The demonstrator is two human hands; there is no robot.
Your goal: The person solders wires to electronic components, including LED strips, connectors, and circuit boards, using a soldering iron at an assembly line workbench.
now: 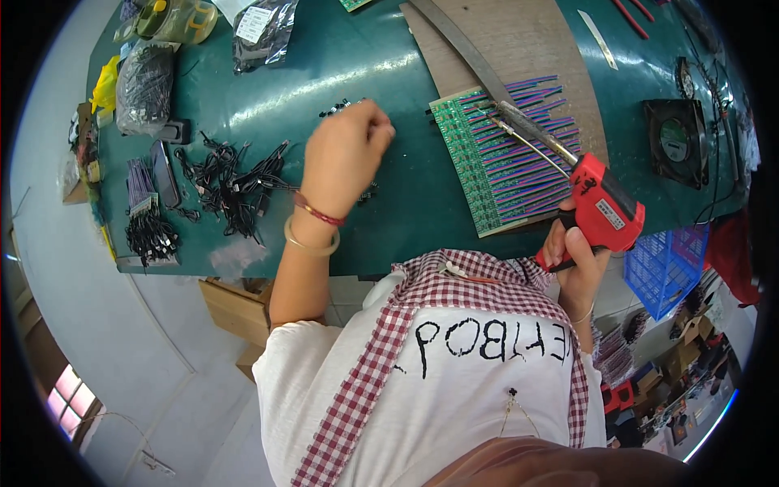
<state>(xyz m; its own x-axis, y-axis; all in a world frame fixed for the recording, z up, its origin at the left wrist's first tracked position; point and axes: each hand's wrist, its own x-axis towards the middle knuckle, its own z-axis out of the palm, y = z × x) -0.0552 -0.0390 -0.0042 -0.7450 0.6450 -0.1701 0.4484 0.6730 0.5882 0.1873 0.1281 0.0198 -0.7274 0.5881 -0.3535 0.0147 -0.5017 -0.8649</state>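
Observation:
My right hand [574, 247] is wrapped around the handle of a red soldering gun [604, 207]. Its thin tip reaches left over a green circuit board panel [466, 166]. Rows of purple and blue wires [527, 183] run rightward from that panel. Across the board's upper part lies a long flat metal bar [466, 53]. My left hand [347, 146] is closed, thumb and fingers curled together above the green table; whatever they may hold is too small to make out. Small black components [339, 106] lie just beyond it, partly hidden by the fingers.
A wooden board [568, 49] lies under the panel. Tangled black cables [231, 183], a phone [165, 174] and a bundle of wired boards [146, 215] occupy the left side. Plastic bags [146, 85] stand far left. At right are a black fan [676, 142] and a blue crate [661, 268].

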